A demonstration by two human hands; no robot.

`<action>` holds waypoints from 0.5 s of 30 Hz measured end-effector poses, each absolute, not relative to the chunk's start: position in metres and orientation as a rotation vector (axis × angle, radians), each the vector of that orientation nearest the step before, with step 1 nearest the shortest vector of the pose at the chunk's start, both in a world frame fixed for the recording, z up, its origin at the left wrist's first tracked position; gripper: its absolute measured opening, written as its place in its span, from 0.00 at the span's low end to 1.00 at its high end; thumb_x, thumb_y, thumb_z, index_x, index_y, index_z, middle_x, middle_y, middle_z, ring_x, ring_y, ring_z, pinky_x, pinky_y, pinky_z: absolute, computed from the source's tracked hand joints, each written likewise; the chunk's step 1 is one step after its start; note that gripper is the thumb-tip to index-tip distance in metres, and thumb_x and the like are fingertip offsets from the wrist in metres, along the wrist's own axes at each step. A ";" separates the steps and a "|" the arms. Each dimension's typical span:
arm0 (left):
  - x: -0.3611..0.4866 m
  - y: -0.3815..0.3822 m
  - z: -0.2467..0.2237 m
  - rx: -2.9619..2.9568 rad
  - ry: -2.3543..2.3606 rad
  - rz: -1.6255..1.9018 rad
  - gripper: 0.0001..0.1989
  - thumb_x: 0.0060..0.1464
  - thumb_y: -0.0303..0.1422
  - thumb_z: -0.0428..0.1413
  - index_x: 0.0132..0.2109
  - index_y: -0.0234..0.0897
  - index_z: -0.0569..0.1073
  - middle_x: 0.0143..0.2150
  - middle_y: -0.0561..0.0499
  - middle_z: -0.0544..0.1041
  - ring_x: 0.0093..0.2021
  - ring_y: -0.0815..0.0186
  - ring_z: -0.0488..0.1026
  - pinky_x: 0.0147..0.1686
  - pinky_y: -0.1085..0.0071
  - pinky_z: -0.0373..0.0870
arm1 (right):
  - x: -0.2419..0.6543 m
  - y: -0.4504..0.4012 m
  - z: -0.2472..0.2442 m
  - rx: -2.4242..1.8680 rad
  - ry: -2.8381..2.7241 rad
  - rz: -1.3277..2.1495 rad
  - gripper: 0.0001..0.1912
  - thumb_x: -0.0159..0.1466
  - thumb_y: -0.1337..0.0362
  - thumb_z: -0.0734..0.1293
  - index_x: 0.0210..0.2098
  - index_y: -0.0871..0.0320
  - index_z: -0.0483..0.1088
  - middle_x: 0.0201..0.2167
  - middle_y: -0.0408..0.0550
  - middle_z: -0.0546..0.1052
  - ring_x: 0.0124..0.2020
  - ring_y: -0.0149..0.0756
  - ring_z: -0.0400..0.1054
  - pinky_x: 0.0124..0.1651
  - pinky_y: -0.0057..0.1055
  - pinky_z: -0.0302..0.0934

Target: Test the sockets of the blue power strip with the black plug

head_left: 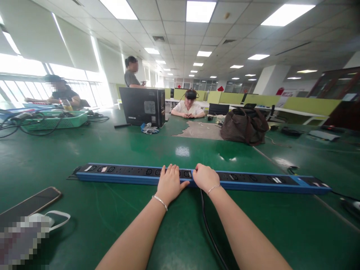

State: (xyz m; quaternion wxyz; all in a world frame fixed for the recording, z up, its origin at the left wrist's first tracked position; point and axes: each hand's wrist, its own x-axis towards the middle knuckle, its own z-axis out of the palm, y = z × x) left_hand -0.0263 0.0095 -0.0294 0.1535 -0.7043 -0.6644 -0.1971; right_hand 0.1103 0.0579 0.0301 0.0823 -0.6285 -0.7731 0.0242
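Note:
A long blue and black power strip (126,171) with many sockets lies across the green table before me. My left hand (170,180) rests flat on it near its middle, fingers stretched out, holding nothing. Just to the right, my right hand (206,178) is closed over the strip's sockets. From under that hand a black power cord (206,221) runs down toward the table's near edge. My fingers hide the cord's plug end, so how far it sits in a socket cannot be seen.
A phone (30,204) and a blurred item with a white strap (60,221) lie at the near left. Farther back are a green basket (64,120) of cables, a black computer case (142,107), gloves (149,128) and a brown bag (244,126). Several people are beyond.

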 end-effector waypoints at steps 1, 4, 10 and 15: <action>-0.026 0.010 -0.029 -2.018 -1.905 -0.565 0.33 0.52 0.51 0.46 0.55 0.29 0.64 0.55 0.37 0.67 0.58 0.52 0.59 0.58 0.53 0.49 | 0.111 0.059 0.029 -1.869 -2.313 0.078 0.16 0.59 0.61 0.54 0.36 0.58 0.71 0.33 0.55 0.76 0.36 0.43 0.71 0.37 0.34 0.60; -0.023 0.011 -0.030 -2.031 -1.888 -0.581 0.31 0.52 0.51 0.46 0.55 0.33 0.64 0.56 0.39 0.67 0.58 0.53 0.59 0.58 0.53 0.49 | 0.111 0.062 0.029 -1.846 -2.336 0.091 0.16 0.59 0.62 0.54 0.35 0.58 0.71 0.32 0.55 0.76 0.36 0.43 0.71 0.37 0.34 0.60; 0.000 0.019 -0.032 -2.066 -1.894 -0.661 0.29 0.52 0.47 0.48 0.54 0.31 0.64 0.55 0.39 0.68 0.57 0.53 0.59 0.57 0.55 0.52 | 0.110 0.065 0.029 -1.839 -2.368 0.120 0.15 0.59 0.63 0.55 0.36 0.58 0.71 0.33 0.56 0.76 0.37 0.41 0.71 0.38 0.33 0.59; 0.006 0.021 -0.029 -2.064 -1.901 -0.692 0.25 0.51 0.46 0.50 0.50 0.31 0.66 0.48 0.40 0.71 0.52 0.55 0.64 0.55 0.55 0.54 | 0.110 0.066 0.029 -1.824 -2.394 0.113 0.15 0.59 0.64 0.54 0.36 0.58 0.70 0.34 0.56 0.76 0.37 0.41 0.71 0.39 0.33 0.59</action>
